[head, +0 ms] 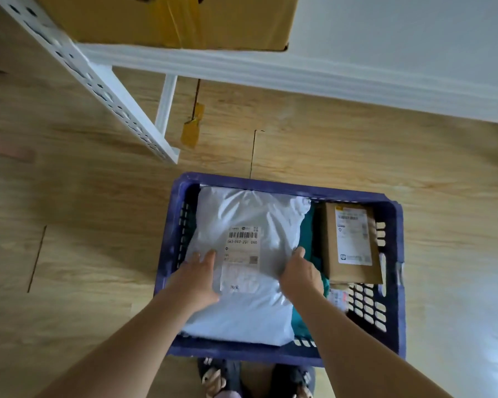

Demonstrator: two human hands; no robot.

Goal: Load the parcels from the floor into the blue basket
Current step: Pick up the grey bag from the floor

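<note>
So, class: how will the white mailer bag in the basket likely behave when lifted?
The white mailer bag looks wrinkled and puffy, so probably floppy and light for its size. Its glossy film may slip in a loose grip.

Blue basket on wooden floor

Blue basket, white parcel (teal parcel too), brown box.

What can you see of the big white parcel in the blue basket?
The white plastic mailer bag is soft, crinkled and glossy, with a barcoded shipping label on top. It lies flat, filling the left part of the blue basket, touching a teal parcel at its right. The left hand rests flat on it; the right hand sits at its right edge, grip unclear.
</note>
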